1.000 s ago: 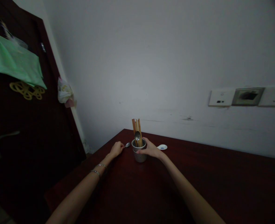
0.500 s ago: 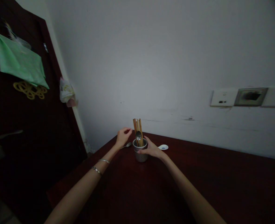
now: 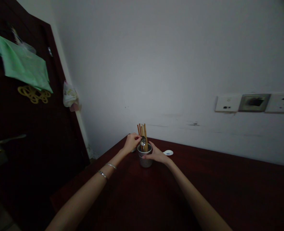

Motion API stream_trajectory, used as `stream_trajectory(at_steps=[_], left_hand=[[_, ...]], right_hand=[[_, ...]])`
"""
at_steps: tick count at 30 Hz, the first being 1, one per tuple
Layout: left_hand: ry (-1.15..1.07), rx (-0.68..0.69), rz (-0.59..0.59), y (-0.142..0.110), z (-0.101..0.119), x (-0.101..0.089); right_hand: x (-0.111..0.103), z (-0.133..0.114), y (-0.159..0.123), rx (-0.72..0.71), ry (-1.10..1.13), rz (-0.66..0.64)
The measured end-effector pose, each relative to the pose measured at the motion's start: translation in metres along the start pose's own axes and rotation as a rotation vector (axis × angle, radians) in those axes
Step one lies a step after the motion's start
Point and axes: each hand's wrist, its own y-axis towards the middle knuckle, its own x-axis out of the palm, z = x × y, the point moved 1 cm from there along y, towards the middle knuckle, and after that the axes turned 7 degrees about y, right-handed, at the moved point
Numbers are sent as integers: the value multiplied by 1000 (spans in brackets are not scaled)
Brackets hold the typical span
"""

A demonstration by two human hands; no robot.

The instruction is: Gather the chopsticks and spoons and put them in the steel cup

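Note:
A grey utensil cup (image 3: 145, 162) stands upright on the dark red table, holding several wooden chopsticks (image 3: 145, 131) and a metal spoon (image 3: 143, 141) with its bowl up. My right hand (image 3: 157, 155) wraps round the cup's right side, thumb in front. My left hand (image 3: 132, 142) is at the cup's left, thumb and forefinger pinched at the edge of the spoon's bowl. Behind that hand, a second spoon (image 3: 133, 149) lies on the table, mostly hidden. To the right of the cup lies a white soup spoon (image 3: 168, 153), its handle partly covered by my right hand.
The table (image 3: 204, 179) meets a pale wall (image 3: 156, 64) at the back. Sockets and a switch (image 3: 254, 102) are set in the wall at right. On the left, a dark door carries a green cloth (image 3: 26, 65); a plastic bag (image 3: 70, 95) hangs beside it.
My left hand has moved right, from beside the cup to the metal spoon's bowl, and now pinches there. My right hand stays round the cup. The view has shifted slightly.

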Motion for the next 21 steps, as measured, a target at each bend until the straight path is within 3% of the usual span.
stream_trajectory(at_steps=[6, 13, 18, 21], left_hand=[[-95, -81, 109, 9, 14, -18], [-199, -57, 329, 18, 32, -73], [-249, -189, 318, 6, 23, -105], [-250, -323, 204, -16, 7, -105]], right_hand=[[-2, 5, 2, -4, -1, 0], [-8, 11, 2, 66, -62, 9], [-8, 11, 1, 84, -107, 8], [-7, 9, 0, 64, -104, -6]])
